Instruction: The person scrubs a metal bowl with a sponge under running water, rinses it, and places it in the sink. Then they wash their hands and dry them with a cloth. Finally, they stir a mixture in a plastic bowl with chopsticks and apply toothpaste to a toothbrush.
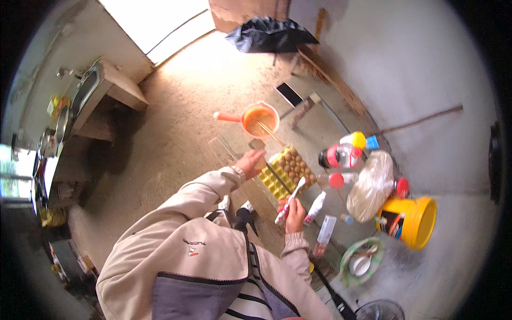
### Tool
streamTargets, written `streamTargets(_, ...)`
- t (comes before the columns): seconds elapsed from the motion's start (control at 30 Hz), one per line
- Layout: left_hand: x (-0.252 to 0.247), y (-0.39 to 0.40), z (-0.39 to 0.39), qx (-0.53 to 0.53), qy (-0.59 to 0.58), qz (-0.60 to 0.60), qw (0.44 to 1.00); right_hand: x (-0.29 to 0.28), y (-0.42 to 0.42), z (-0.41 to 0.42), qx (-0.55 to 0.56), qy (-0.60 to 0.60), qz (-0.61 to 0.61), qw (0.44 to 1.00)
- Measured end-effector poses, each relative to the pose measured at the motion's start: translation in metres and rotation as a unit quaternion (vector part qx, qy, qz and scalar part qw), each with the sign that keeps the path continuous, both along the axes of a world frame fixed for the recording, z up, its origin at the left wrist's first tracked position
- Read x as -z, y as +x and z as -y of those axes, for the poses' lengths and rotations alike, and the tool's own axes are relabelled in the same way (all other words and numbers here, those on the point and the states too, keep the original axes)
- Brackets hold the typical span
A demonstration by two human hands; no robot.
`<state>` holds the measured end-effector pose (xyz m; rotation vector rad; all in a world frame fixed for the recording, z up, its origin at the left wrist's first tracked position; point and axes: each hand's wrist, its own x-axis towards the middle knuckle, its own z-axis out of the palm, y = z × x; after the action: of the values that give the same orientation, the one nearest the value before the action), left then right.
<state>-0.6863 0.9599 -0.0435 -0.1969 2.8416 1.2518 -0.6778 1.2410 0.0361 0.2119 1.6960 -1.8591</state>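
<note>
My right hand grips a toothbrush with a white and pink handle, its head pointing up and away from me. Just right of that hand a white toothpaste tube lies at a slant, and beyond it is a long printed carton. My left hand is stretched out beside a yellow egg tray; a small pale thing shows at its fingers, too blurred to tell whether it is held. Brown eggs fill the tray's far right part. A dark bar crosses in front of the tray.
Ahead stands an orange-handled pan with chopsticks in it, near a smartphone. To the right are a red-labelled bottle, a plastic bag, a yellow bucket and a green basin. A sink counter lines the left wall.
</note>
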Motion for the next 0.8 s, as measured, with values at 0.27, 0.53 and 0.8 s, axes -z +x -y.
streamTargets(0.27,-0.064,0.087,0.040,-0.034,0.078,-0.008,0.996,0.024,0.023,0.061,-0.099,0.057,0.003,0.993)
streamTargets(0.53,-0.148,0.238,0.169,-0.159,0.168,-0.063,0.971,0.045,0.074,0.229,-0.279,0.046,0.013,0.959)
streamTargets(0.8,-0.188,0.364,0.339,-0.264,0.159,-0.164,0.937,0.026,0.155,0.452,-0.374,0.009,-0.010,0.927)
